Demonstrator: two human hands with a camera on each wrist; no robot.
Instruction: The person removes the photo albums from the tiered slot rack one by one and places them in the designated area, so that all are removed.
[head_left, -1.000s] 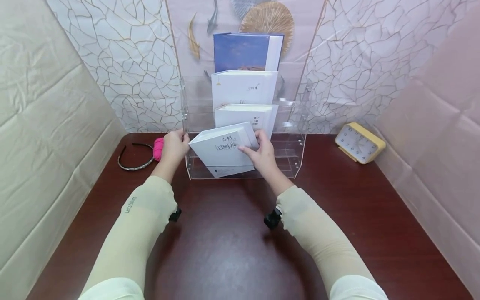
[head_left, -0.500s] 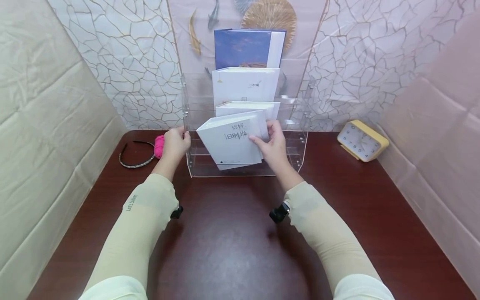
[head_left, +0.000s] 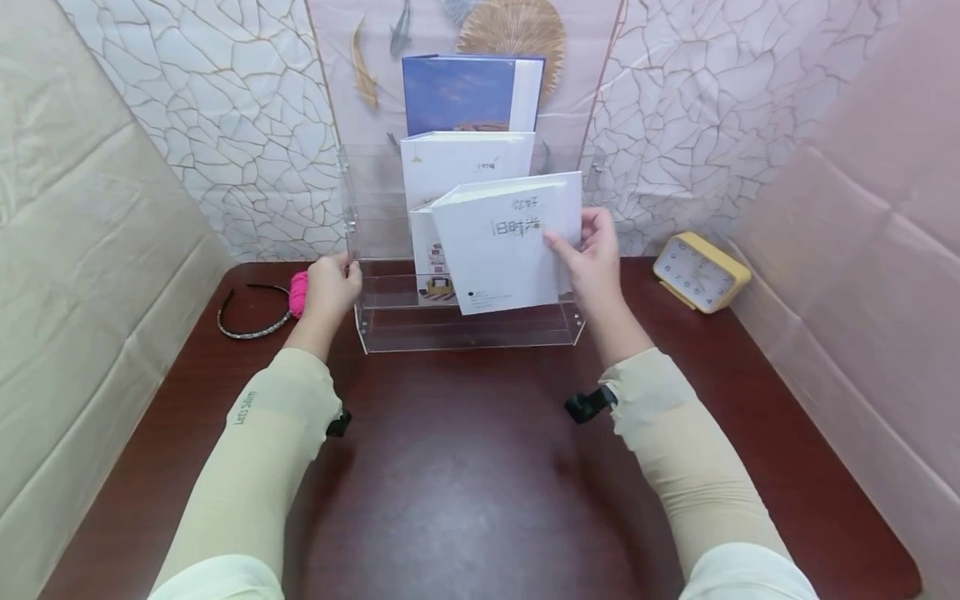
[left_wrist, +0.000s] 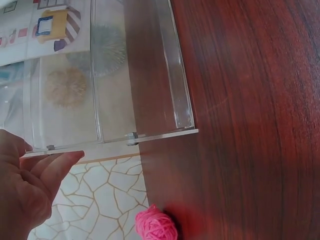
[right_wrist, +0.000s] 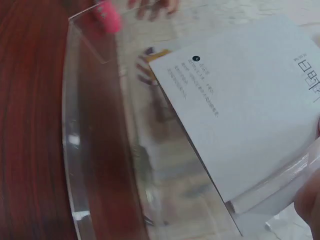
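White book (head_left: 506, 262) raised, pinched in right grip (head_left: 597, 262), overlapping books (head_left: 429, 247); left grip (head_left: 331, 287) pinches rack (head_left: 472, 337).

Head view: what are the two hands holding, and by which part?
The right hand holds a white book by its right-hand edge; the left hand pinches the clear rack by its left side panel.

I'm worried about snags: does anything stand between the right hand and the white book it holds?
Nothing visible does: the right hand pinches the held white book directly by its side. The other books, standing in the clear rack, are behind it.
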